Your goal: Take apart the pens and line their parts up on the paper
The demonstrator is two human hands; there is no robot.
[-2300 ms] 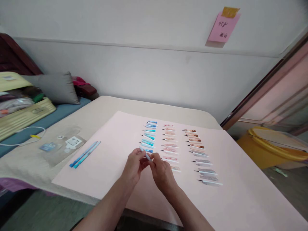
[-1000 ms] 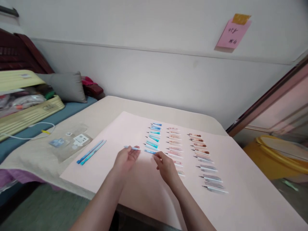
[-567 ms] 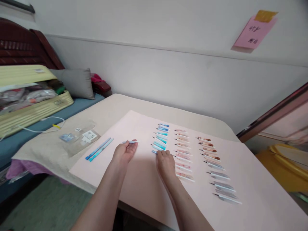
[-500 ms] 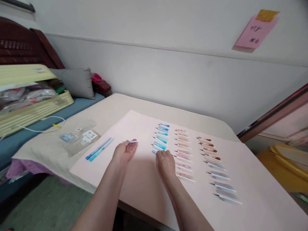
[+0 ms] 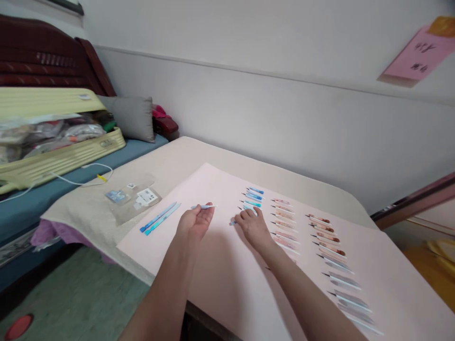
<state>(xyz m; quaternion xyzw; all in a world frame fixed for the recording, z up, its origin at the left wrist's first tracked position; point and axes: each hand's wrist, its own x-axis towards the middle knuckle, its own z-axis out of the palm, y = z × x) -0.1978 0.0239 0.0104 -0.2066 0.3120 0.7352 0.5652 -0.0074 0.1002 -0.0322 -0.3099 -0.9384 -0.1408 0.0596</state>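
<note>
My left hand (image 5: 195, 221), palm partly up, pinches a slim light-blue pen (image 5: 203, 207) with a white end pointing right. My right hand (image 5: 253, 227) is closed and bent down at the lower end of a column of blue and teal pen parts (image 5: 253, 204). A small blue piece (image 5: 232, 222) shows at its fingertips; the rest is hidden by the fingers. To the left of my left hand lie two long pens, one blue (image 5: 158, 218) and one teal (image 5: 163, 219), side by side on the pale pink sheet (image 5: 220, 184).
Pinkish pen parts (image 5: 284, 225) and brown and grey ones (image 5: 332, 239) lie in columns to the right, several with dark tips. A clear plastic packet (image 5: 137, 208) lies left. Beyond it are a white cord (image 5: 74, 182), an open yellow case (image 5: 60, 154) and a grey pillow (image 5: 133, 118).
The view has turned left, so the scene shifts right. My right hand has moved slightly up the blue column, covering the teal parts there. My left hand still holds the light-blue pen.
</note>
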